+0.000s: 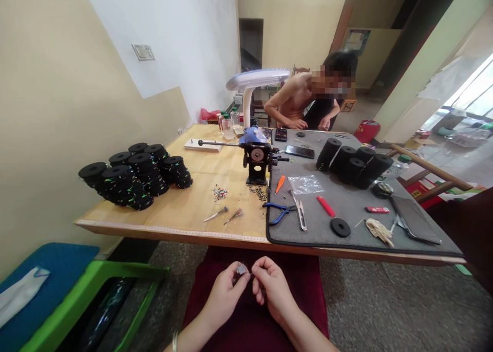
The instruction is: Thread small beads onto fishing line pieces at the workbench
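My left hand [230, 286] is closed over a small grey tuft of thin strands [241, 269], held above the dark red cloth [308, 295] on my lap. Close beside it, my right hand [271, 285] has thumb and forefinger pinched together next to the tuft; what lies in the pinch is too small to make out. Ahead, near the table's front edge, lie two similar bundles, a grey-tipped one [217, 213] and a fanned one [234, 216]. Beyond them is a pile of tiny coloured beads [219, 192]. Blue-handled pliers [279, 212] and thread snips [301, 216] rest to the right.
A black hand-cranked winder [257, 159] stands mid-table under a white lamp [256, 78]. Black foam spools [142, 174] are stacked left, and more [352, 159] stand on the grey mat [354, 198]. A person [292, 105] sits across the table. A green crate [73, 306] is at lower left.
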### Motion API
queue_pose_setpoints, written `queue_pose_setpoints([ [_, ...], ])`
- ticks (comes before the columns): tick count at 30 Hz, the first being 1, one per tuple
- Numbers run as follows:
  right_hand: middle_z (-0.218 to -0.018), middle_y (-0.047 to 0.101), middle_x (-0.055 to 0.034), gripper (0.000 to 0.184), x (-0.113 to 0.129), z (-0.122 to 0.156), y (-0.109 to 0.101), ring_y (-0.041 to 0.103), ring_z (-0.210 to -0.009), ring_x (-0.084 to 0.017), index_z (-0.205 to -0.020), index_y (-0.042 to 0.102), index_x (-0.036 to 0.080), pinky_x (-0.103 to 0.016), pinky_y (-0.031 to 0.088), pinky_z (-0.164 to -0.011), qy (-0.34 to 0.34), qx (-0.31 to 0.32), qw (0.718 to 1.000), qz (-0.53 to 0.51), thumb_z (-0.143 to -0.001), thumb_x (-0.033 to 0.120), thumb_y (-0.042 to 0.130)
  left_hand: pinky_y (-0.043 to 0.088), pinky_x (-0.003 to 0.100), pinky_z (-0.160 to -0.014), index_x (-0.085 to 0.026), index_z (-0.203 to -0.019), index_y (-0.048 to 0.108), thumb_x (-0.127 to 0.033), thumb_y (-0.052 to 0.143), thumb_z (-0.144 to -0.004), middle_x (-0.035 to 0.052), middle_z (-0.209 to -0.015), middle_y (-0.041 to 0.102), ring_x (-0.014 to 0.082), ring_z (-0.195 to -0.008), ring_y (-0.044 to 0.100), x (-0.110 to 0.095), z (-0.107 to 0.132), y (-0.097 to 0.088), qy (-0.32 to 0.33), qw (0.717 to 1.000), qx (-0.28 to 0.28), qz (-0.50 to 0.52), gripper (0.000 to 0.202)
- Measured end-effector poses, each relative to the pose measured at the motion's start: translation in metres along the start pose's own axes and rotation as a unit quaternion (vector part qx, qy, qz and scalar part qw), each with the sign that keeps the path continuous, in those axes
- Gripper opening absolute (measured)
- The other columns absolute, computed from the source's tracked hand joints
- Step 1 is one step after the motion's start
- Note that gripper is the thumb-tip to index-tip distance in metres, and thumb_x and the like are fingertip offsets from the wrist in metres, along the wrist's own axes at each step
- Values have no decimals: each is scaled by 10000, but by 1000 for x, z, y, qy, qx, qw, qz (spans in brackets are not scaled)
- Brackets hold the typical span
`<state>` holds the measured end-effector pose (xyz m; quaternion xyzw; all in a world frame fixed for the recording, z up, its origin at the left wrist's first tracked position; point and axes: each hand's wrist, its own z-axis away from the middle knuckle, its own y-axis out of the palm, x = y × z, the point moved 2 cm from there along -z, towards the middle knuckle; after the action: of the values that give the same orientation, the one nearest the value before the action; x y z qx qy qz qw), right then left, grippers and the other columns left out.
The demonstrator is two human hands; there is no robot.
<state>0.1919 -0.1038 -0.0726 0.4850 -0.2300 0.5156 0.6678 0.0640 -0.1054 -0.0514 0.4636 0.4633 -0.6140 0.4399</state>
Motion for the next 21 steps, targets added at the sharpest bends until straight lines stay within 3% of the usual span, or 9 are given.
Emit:
queue_pose_setpoints([
  [10,-400,530,87,367,3,0,-2,309,-273,-32,-749,448,201,-135,159,-292,-37,-4,998,50,-731,514,639,413,274,-658,-169,-669,587,-380,585,-796,24,-655,612,178,-664,532,-2,-1,0,-23,999,24,-5,247],
  [14,-426,512,93,303,10,1,-3,298,-316,-37,-757,473,196,-152,190,-340,-44,36,992,114,-762,460,622,390,270,-634,-155,-675,616,-391,618,-761,18,-634,602,169,-636,503,-1,-2,-5,-47,998,28,-7,250],
  [18,-461,507,82,153,18,4,-7,354,-382,-55,-755,564,176,-174,271,-417,-55,94,968,227,-757,308,642,356,262,-605,-154,-649,613,-386,653,-723,-9,-600,557,155,-608,465,-5,-3,-13,-60,997,39,-20,246],
  [21,-489,519,68,73,28,10,-8,417,-436,-75,-710,613,175,-190,314,-469,-99,108,940,309,-764,224,615,323,242,-570,-154,-609,585,-367,682,-699,-33,-574,502,127,-581,413,-11,-3,-16,-71,996,58,6,251],
])
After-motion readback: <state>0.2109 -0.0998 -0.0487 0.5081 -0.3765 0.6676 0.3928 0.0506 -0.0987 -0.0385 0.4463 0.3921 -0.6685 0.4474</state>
